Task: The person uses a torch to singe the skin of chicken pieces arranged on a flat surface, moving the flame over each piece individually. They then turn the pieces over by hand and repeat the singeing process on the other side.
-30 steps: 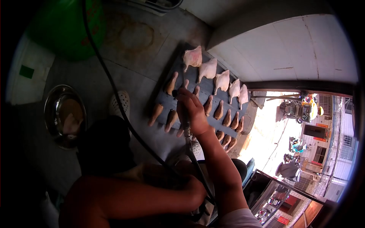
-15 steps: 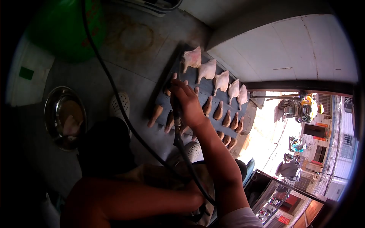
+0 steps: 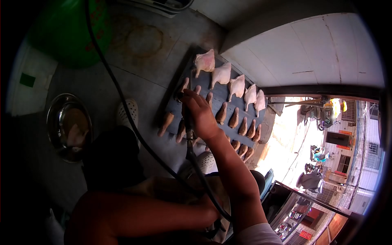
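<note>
My right hand [image 3: 201, 115] is wrapped around the handle of a gas torch [image 3: 189, 128], its thin metal tube reaching over a dark board [image 3: 175, 107]. A black hose [image 3: 122, 94] runs from the torch's lower end; no flame can be made out. Across the board lie rows of poultry legs: pale, raw-looking leg quarters [image 3: 221, 75] along the far edge and browner drumsticks [image 3: 233, 118] nearer me. Some drumsticks are partly hidden behind my hand. My left forearm crosses my lap, and my left hand [image 3: 209, 211] rests in shadow by the hose, fingers hidden.
A steel basin [image 3: 50, 122] with a pale piece of meat in it stands on the floor to the left. Behind it is a large green container [image 3: 73, 36]. My shoes [image 3: 206, 162] are close to the board. A white wall [image 3: 302, 53] borders the right, beside a bright street.
My right hand and the torch have shifted very slightly left with the view. The grip is the same, and the meat pieces keep their places.
</note>
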Demonstrator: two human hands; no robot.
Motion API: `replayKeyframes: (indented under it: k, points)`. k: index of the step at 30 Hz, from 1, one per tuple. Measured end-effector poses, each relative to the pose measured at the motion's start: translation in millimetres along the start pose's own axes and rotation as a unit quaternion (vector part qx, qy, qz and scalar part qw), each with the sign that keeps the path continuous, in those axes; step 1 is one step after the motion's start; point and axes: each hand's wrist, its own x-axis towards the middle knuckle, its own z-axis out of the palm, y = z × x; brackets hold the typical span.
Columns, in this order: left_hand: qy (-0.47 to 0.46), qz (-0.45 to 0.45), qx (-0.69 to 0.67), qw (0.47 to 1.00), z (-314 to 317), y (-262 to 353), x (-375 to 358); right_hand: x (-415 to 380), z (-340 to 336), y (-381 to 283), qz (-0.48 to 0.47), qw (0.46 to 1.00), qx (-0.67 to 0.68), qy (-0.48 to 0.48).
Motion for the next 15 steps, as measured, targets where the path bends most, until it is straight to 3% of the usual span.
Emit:
replayKeyframes:
  k: [15]
  points:
    - [0.004,0.008,0.001,1.0,-1.3,-1.1,-0.7,2.1,2.7,2.0,0.0,1.0,-0.008,-0.023]
